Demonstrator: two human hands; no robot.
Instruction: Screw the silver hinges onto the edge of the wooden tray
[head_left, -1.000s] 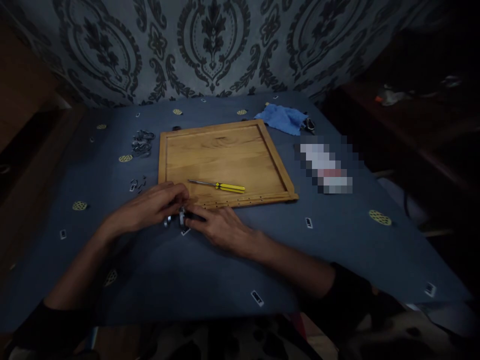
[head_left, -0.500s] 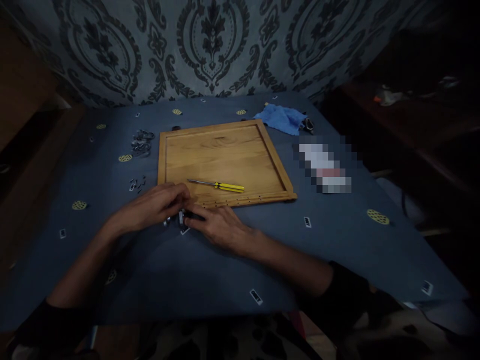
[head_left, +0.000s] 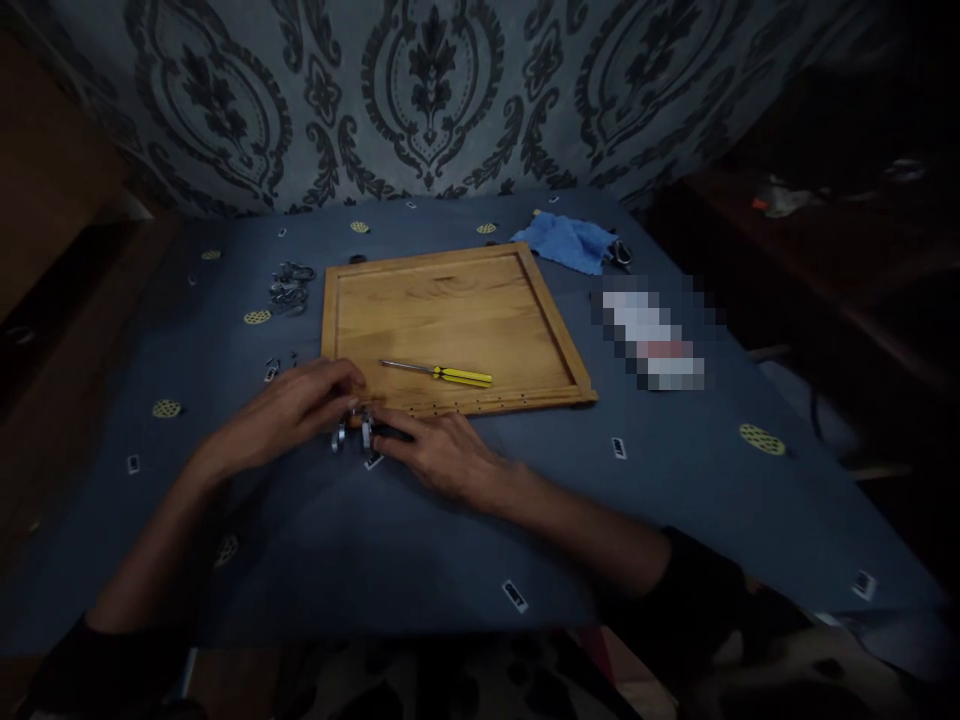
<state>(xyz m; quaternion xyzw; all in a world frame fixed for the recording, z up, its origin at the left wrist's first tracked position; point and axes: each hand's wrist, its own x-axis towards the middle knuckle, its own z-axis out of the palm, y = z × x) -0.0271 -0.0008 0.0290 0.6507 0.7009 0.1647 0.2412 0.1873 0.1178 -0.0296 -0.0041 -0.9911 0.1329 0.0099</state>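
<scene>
A framed wooden board (head_left: pixel 442 310) lies on the table, with a row of small dark holes along its near edge. At its near left corner my right hand (head_left: pixel 442 450) holds a shiny metal hook (head_left: pixel 367 428) against that edge. My left hand (head_left: pixel 307 395) is bent over the same corner, fingers curled and thumb close to the hook. Whatever sits between its fingertips is too small to make out. Another curved shiny metal piece (head_left: pixel 338 437) shows just below the left thumb. A screwdriver (head_left: pixel 461 376) with a yellow and black handle rests on the board.
Several metal hooks (head_left: pixel 291 287) are piled left of the board, and small screws (head_left: pixel 275 364) lie nearer, partly behind my left hand. A blue cloth (head_left: pixel 566 243) lies at the back right. A blurred-out item (head_left: pixel 652 340) is on the patterned blue tablecloth (head_left: pixel 675 500).
My left fingers have drawn back slightly from my right hand, so more of the metal hook shows. The whole view has shifted a little. My right hand stays at the board's edge.
</scene>
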